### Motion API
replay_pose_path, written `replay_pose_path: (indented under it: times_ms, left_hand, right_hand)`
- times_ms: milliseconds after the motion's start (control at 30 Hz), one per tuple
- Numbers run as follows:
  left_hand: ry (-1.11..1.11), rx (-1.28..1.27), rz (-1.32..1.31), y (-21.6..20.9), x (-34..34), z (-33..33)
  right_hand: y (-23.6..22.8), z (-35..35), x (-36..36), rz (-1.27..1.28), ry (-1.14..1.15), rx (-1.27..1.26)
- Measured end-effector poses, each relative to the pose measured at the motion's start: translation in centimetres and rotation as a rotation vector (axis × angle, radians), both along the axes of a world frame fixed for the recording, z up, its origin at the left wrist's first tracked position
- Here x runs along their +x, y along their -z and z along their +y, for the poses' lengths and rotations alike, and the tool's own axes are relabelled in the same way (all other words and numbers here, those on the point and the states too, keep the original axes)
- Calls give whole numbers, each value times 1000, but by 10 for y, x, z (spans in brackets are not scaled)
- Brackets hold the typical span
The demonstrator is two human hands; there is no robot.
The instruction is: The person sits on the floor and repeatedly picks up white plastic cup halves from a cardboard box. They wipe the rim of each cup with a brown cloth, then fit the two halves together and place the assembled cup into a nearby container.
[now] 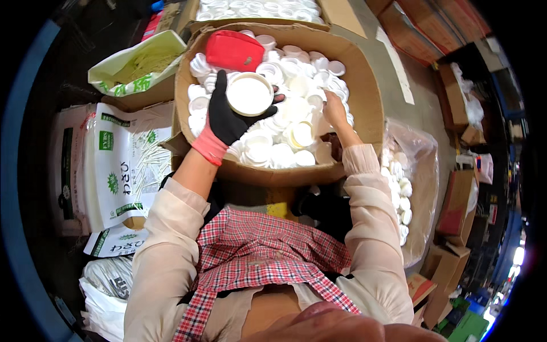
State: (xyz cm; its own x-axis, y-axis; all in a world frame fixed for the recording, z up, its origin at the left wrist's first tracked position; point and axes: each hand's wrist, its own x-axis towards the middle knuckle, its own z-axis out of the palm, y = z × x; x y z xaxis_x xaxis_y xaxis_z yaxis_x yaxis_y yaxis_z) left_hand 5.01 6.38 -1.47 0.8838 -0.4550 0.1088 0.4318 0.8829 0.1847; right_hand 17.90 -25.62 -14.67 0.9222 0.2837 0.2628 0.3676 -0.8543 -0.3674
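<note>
My left hand (231, 117), in a black glove with a pink cuff, holds a round white plastic lid (250, 95). The lid rests against the palm, its raised rim facing up, between the thumb and the fingers. Bare, my right hand (336, 112) is down among the loose white lids (293, 149) on the right side of a big cardboard box (373, 97). Its fingers are bent together, and glare hides whatever is between them. A red zip pouch (235, 49) lies on the lids at the far left of the box, beyond my left hand.
Left of the box, thin white sticks (152, 162) lie on a printed white bag (114, 148), behind which stands an open green-and-white bag (137, 65). A plastic-lined box (419, 188) with white pieces stands at right. Another lid-filled box (259, 10) stands beyond.
</note>
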Motion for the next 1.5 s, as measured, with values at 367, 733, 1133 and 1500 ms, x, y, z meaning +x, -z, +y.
replay_pose_path:
  times_ms: [367,733,1133,1500]
  left_hand:
    - [43,42,-85,-12,-9,-2]
    - [-95,-119,1,-24,-32,-24]
    - [-94,0,56,-21,-30,-21]
    - [-30,-122,-124,-37,-53,-46]
  right_hand:
    - [-75,39,-27,-156,-26,484]
    - [-163,48,-139,693,-441,1675]
    - [-186,62,-167,721,-604,1617]
    - [-200,96,-192,-397,-437,463]
